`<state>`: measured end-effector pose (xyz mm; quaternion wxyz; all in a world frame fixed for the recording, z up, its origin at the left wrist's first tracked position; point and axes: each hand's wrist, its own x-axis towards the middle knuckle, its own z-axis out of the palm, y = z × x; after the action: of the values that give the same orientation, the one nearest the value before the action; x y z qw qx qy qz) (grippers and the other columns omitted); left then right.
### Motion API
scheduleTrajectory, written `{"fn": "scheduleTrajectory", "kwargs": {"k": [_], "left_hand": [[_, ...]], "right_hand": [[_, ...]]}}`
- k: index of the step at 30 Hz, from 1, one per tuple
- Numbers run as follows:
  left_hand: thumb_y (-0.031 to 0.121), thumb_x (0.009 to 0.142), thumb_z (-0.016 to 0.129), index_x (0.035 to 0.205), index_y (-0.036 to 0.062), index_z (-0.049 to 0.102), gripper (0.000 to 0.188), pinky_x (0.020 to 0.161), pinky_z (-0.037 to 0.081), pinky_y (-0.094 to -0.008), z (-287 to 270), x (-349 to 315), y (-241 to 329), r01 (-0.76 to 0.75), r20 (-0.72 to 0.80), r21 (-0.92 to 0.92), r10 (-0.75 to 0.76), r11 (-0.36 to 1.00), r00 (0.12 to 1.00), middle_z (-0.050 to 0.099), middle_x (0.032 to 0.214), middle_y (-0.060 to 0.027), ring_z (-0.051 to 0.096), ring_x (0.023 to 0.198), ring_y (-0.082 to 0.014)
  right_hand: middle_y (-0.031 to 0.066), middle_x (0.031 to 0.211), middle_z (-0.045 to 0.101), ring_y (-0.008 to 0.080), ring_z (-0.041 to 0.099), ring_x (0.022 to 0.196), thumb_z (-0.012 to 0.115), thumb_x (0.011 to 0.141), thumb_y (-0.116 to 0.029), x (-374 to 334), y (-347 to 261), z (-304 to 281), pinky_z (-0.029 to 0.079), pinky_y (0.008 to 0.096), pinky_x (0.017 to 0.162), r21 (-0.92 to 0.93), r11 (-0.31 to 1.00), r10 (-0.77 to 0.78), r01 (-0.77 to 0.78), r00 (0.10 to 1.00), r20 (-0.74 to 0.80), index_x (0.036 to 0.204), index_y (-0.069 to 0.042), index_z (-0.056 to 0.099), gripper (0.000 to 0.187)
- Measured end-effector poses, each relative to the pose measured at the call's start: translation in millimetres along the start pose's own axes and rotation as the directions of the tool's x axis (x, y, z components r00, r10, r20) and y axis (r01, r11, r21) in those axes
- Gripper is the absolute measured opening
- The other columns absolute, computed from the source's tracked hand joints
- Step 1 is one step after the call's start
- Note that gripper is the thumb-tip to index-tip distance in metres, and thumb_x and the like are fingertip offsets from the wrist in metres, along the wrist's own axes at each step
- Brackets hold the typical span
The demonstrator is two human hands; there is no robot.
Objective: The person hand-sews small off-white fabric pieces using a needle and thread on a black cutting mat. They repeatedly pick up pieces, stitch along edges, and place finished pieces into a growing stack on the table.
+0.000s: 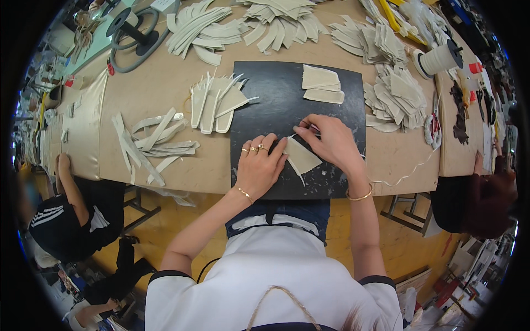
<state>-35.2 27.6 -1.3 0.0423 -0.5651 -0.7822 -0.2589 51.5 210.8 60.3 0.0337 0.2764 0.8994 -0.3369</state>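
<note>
A small cream piece of leather or fabric [303,159] with a thin white cord [291,135] along its edge lies on the black board [265,187] in front of me. My left hand [259,164], wearing rings, is closed at the piece's left edge, thumb and fingertips pressing it. At its top corner my right hand [332,142] pinches the cord between thumb and fingers. Two similar cream pieces [322,84] rest at the far right of the board. Several corded pieces [216,105] overlap the board's left edge.
Loose cream strips [149,140] lie to the left. Piles of cut pieces [396,96] stand along the right and back. A white cord reel [439,60] is at the right, a black spool stand [132,30] at the far left. People sit on both sides [72,215].
</note>
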Motion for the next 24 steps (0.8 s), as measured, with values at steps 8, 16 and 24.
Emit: {"fn": "scheduleTrajectory", "kwargs": {"k": [8, 16, 24], "left_hand": [[0.020, 0.087, 0.069, 0.122, 0.0141, 0.065, 0.035, 0.090, 0.040, -0.0413, 5, -3, 0, -0.005, 0.011, 0.055, 0.004, 0.998, 1.000, 0.055, 0.117, -0.0070, 0.053, 0.107, -0.0257], [0.018, 0.084, 0.070, 0.124, 0.0136, 0.064, 0.041, 0.091, 0.041, -0.0401, 5, -1, -2, -0.037, 0.049, 0.083, 0.033, 0.996, 0.998, 0.054, 0.117, -0.0058, 0.053, 0.107, -0.0243], [0.017, 0.078, 0.074, 0.127, 0.0127, 0.061, 0.051, 0.093, 0.043, -0.0410, 3, 0, 1, -0.068, 0.095, 0.143, 0.054, 0.987, 0.994, 0.054, 0.119, -0.0062, 0.054, 0.108, -0.0239]], "right_hand": [[0.0158, 0.077, 0.072, 0.0362, 0.070, 0.077, 0.068, 0.087, -0.042, 12, -14, -4, 0.054, 0.0415, 0.070, -0.088, 0.991, 0.109, -0.099, 0.986, 0.123, 0.082, -0.001, 0.074, 0.042], [0.0092, 0.075, 0.066, 0.0270, 0.065, 0.066, 0.072, 0.084, -0.019, -23, 4, 16, 0.048, 0.0351, 0.060, -0.100, 0.986, -0.147, 0.136, 0.983, -0.114, 0.100, -0.007, 0.073, 0.020], [0.0007, 0.066, 0.047, 0.0171, 0.048, 0.056, 0.072, 0.069, -0.007, -43, 26, 41, 0.040, 0.0313, 0.054, -0.420, 0.832, -0.485, 0.363, 0.844, -0.230, 0.114, -0.019, 0.072, 0.047]]}}
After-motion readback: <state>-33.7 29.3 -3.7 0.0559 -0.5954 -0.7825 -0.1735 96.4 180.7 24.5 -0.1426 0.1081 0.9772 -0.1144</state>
